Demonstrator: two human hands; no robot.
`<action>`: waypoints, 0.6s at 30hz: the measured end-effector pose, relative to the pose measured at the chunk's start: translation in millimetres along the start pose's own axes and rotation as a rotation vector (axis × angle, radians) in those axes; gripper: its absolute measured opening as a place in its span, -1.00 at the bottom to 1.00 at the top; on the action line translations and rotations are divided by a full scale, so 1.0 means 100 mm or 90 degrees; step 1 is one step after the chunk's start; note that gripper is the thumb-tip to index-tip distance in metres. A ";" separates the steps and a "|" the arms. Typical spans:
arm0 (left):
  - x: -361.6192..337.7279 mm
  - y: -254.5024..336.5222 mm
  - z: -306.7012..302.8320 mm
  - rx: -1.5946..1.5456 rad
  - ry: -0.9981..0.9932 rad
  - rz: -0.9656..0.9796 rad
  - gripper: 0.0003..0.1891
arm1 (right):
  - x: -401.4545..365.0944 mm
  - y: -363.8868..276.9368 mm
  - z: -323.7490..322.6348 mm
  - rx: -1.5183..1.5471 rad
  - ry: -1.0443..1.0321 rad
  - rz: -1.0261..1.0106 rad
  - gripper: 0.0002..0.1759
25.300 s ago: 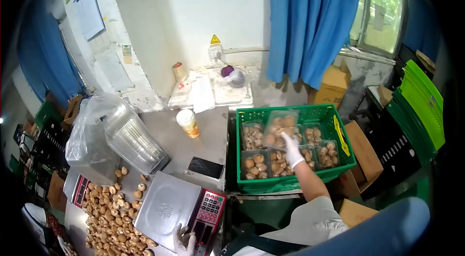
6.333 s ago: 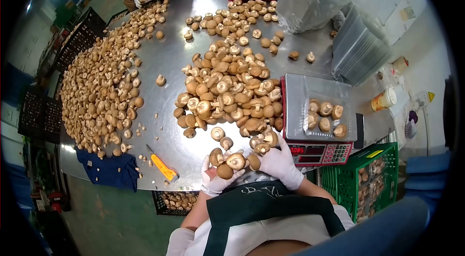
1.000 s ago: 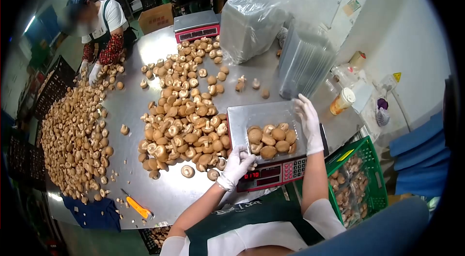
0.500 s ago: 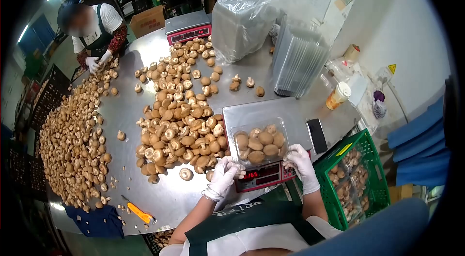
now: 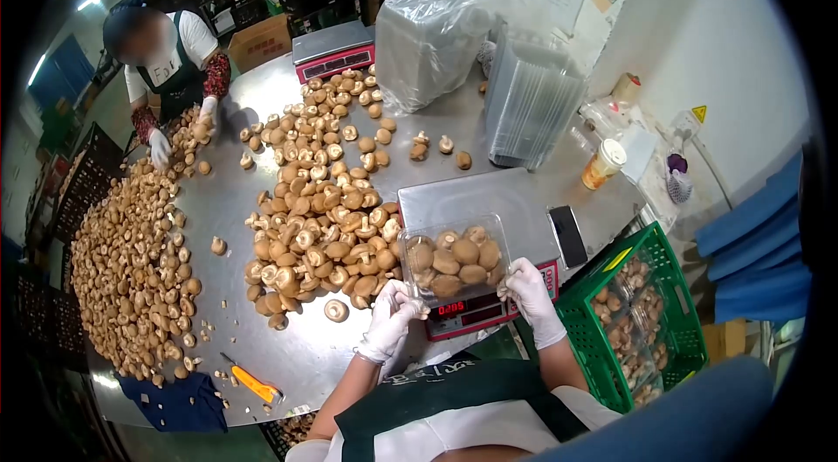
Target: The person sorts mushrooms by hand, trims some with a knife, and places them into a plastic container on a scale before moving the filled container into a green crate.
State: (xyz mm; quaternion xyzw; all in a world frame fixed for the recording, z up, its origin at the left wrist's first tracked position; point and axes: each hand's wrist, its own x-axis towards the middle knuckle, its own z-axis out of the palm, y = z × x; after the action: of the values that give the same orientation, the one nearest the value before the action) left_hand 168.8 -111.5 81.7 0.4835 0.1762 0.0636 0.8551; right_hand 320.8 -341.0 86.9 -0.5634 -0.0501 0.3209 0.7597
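A clear plastic box of brown mushrooms (image 5: pixel 456 261) is at the front of a red digital scale (image 5: pixel 489 319), over its metal plate. My left hand (image 5: pixel 391 320), in a white glove, pinches the box's near left corner. At the near right corner, my gloved right hand (image 5: pixel 532 300) grips the edge with its fingertips. Red digits glow on the scale's display between the two hands. Left of the scale lies a large heap of mushrooms (image 5: pixel 323 235). I cannot tell whether the box touches the plate.
A green crate (image 5: pixel 633 322) of packed boxes stands at the right, near a phone (image 5: pixel 568 237) and a cup (image 5: pixel 604 164). Empty clear boxes (image 5: pixel 534 104) are stacked behind the scale. An orange knife (image 5: pixel 255 383) lies front left. A co-worker (image 5: pixel 175 56) handles mushrooms at the far left.
Both my hands and the box have shifted slightly left, and the box looks tilted. The display digits differ. The co-worker's hands have moved apart.
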 end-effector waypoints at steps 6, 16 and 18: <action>-0.24 0.39 0.18 0.220 -0.071 0.184 -0.10 | -0.11 -0.04 0.04 -0.202 -0.059 -0.222 -0.80; 0.01 -0.06 0.10 0.123 -0.053 0.122 -0.52 | -0.23 -0.02 0.20 0.013 -0.045 -0.244 -0.59; -0.03 -0.08 0.29 0.144 -0.153 0.093 -0.44 | -0.28 -0.05 0.29 -0.085 -0.213 -0.295 -0.07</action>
State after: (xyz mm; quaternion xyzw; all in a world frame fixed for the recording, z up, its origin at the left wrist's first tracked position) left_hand 176.0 -139.6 89.4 0.5921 0.0433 0.0472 0.8033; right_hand 288.0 -332.9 110.0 -0.5249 -0.3230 0.2234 0.7552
